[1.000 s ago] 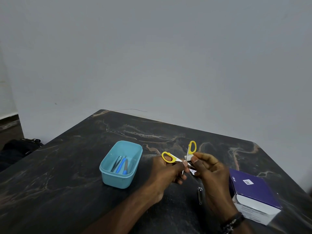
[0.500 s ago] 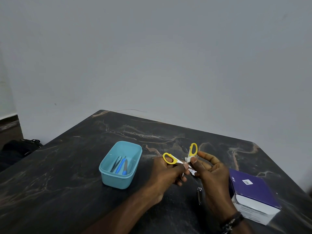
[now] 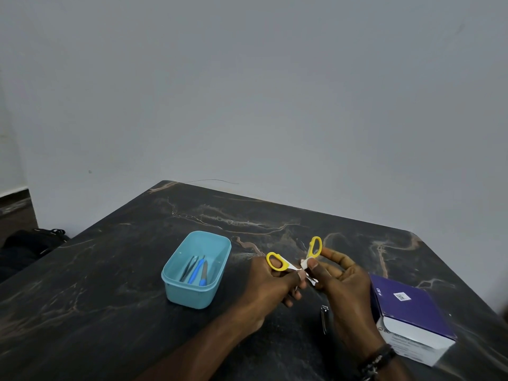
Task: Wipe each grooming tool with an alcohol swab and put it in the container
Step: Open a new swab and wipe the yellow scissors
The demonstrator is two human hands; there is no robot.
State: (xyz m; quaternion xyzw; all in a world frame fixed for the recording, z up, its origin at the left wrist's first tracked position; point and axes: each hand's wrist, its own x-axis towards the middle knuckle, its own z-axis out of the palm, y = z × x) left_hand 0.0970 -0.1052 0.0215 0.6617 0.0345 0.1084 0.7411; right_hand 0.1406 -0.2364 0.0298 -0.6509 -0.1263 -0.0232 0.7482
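Left hand (image 3: 270, 287) gripping scissors (image 3: 291, 264), handles spread; right hand (image 3: 339, 281) pinching swab (image 3: 304, 264) against them; tools lying in container (image 3: 196, 294); clipper (image 3: 325, 318) lying on table (image 3: 110, 284).

We see yellow-handled scissors (image 3: 295, 264) held up above the table (image 3: 110, 270), handles spread apart, loops pointing away from us, blades hidden under the fingers. A small white alcohol swab (image 3: 304, 264) is pressed against the shank of the right handle. A light-blue container (image 3: 196, 270) sits on the table just left, open-topped, rectangular. Inside it lie tweezers (image 3: 189, 266) and two blue-handled tools (image 3: 200, 270), side by side. A nail clipper (image 3: 324, 318) lies flat on the table near us.
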